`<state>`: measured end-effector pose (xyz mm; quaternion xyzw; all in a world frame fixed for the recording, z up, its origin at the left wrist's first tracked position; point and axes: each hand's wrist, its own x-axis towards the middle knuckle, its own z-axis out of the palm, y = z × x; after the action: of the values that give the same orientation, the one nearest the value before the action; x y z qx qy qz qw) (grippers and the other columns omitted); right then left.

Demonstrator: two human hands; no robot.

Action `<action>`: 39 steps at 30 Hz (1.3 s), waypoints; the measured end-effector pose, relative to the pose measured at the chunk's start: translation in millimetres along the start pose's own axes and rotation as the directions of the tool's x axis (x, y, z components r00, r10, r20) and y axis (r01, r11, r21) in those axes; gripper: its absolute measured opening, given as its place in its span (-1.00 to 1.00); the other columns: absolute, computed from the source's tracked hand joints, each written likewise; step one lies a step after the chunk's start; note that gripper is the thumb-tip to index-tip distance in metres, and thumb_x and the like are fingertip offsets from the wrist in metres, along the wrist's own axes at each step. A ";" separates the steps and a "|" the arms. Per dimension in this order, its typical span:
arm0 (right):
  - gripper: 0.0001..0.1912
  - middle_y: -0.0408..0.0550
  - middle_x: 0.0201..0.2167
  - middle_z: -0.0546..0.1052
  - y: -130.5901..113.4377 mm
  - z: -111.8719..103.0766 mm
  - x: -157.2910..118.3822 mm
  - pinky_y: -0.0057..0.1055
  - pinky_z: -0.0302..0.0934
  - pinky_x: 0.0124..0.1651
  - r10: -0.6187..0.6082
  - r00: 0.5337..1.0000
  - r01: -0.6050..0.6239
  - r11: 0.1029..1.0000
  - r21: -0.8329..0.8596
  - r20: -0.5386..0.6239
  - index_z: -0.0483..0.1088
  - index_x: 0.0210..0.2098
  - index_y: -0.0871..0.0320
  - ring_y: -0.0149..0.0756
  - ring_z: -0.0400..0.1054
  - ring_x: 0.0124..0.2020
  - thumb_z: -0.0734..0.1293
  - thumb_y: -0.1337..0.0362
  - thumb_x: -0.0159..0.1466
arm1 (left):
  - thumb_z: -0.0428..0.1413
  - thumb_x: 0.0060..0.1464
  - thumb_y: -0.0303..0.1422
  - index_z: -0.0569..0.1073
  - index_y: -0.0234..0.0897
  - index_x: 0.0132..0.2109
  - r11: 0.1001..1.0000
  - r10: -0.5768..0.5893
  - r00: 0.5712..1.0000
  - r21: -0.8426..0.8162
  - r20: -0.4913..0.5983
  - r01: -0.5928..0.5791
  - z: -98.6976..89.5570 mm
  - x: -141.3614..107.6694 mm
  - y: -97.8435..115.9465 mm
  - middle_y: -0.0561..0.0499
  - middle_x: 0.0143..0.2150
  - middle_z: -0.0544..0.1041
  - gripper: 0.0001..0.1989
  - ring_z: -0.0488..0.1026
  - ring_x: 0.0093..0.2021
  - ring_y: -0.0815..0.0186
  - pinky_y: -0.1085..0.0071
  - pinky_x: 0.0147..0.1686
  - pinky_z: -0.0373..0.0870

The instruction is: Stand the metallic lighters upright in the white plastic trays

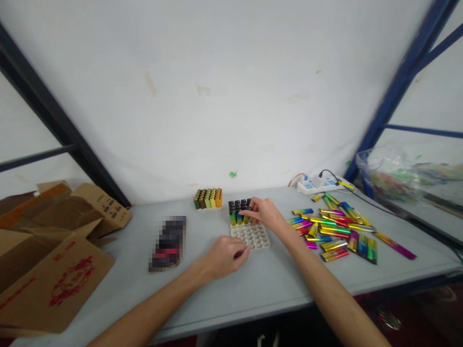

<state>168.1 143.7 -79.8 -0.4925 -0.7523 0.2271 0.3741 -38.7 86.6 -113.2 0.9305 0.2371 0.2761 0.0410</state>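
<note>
A white tray with round holes [250,236] lies on the table in front of me. Its far rows hold several upright lighter-like pieces [237,213] with black tops and shiny yellow, green and blue bodies. My right hand [264,212] reaches over the tray's right side, thumb and fingers pinched at the front row of these pieces. What sits between the fingertips is mostly hidden. My left hand [226,257] rests by the tray's near left corner, its fingers curled together. Whether it holds anything cannot be seen.
A block of similar pieces [208,198] stands behind, left of the tray. Loose shiny coloured pieces [333,229] lie heaped at right. A pixelated dark item [168,243] is at left, beside open cardboard boxes [72,274]. A power strip [320,183] with cables sits by the wall.
</note>
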 end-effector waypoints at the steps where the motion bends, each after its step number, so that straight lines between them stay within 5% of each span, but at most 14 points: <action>1: -0.58 -0.19 -0.62 0.52 -1.6 0.6 -0.4 -0.50 0.18 -0.56 0.002 1.000 -0.002 1.000 -0.026 -0.009 0.33 -0.39 0.11 -0.35 0.44 -0.64 0.43 -0.11 0.25 | -0.03 0.36 -0.41 0.40 -0.26 -0.51 1.000 0.001 1.000 -0.003 0.003 -0.001 -0.5 0.3 0.4 0.07 -0.60 0.38 -0.58 0.30 -0.57 0.39 0.46 -0.48 0.20; 14: -0.63 -0.17 -0.69 0.49 -12.4 -11.4 -2.4 -0.43 0.04 -0.46 -0.013 0.999 0.023 0.937 -0.348 0.030 0.43 -0.45 0.11 -0.30 0.39 -0.60 0.45 -0.04 0.26 | -0.01 0.36 -0.41 0.37 -0.27 -0.51 1.000 -0.005 1.000 -0.003 0.010 0.005 -0.6 0.1 0.0 0.08 -0.59 0.40 -0.59 0.32 -0.56 0.39 0.46 -0.47 0.18; 20: -0.53 0.01 -0.47 0.63 -17.1 -3.9 -3.6 -0.39 0.05 -0.45 -0.015 0.997 -0.024 0.883 -0.468 -0.081 0.51 -0.41 0.11 -0.22 0.46 -0.48 0.39 -0.20 0.24 | -0.01 0.36 -0.41 0.38 -0.27 -0.50 1.000 -0.007 1.000 -0.011 0.009 0.007 -0.1 -0.1 -0.8 0.08 -0.58 0.40 -0.59 0.32 -0.55 0.40 0.46 -0.46 0.18; 25: -0.41 -0.04 -0.59 0.58 -20.1 -31.2 -6.5 -0.42 0.11 -0.42 0.027 0.985 -0.092 0.921 -0.379 -0.173 0.52 -0.48 0.12 -0.28 0.45 -0.54 0.23 -0.22 0.36 | -0.02 0.36 -0.41 0.37 -0.27 -0.52 1.000 -0.002 1.000 -0.012 0.005 0.002 -1.2 0.5 0.4 0.09 -0.60 0.37 -0.59 0.28 -0.57 0.40 0.45 -0.49 0.14; 29: -0.43 -0.05 -0.56 0.60 0.6 -62.9 -5.9 -0.45 0.18 -0.33 0.091 0.954 -0.207 0.888 -0.411 -0.285 0.49 -0.46 0.14 -0.31 0.47 -0.52 0.13 -0.06 0.48 | -0.02 0.36 -0.41 0.35 -0.27 -0.52 1.000 0.014 1.000 -0.010 -0.002 -0.014 -2.0 1.6 1.8 0.09 -0.60 0.36 -0.59 0.28 -0.56 0.40 0.44 -0.47 0.13; 33: -0.65 0.03 -0.35 0.66 31.8 -73.1 -6.6 -0.42 0.22 -0.23 0.233 0.956 -0.292 0.814 -0.501 -0.179 0.54 -0.23 0.18 -0.23 0.54 -0.30 0.23 0.08 0.44 | -0.03 0.36 -0.42 0.33 -0.26 -0.52 1.000 0.019 1.000 -0.010 -0.002 -0.019 -1.2 1.4 1.0 0.10 -0.60 0.35 -0.59 0.27 -0.56 0.39 0.42 -0.47 0.13; 39: -0.74 0.10 -0.20 0.64 51.8 -44.6 -11.6 -0.41 0.24 -0.20 0.308 0.951 -0.239 0.797 -0.555 0.032 0.55 -0.18 0.21 -0.16 0.51 -0.19 0.50 0.21 0.19 | -0.02 0.36 -0.41 0.33 -0.26 -0.52 1.000 -0.003 1.000 -0.005 0.004 0.003 -0.2 0.1 -0.6 0.11 -0.60 0.33 -0.59 0.25 -0.57 0.40 0.42 -0.46 0.14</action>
<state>235.5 153.3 -93.0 -0.6672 -0.7275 0.0851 0.1356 -39.0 87.1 -113.0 0.9307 0.2375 0.2747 0.0444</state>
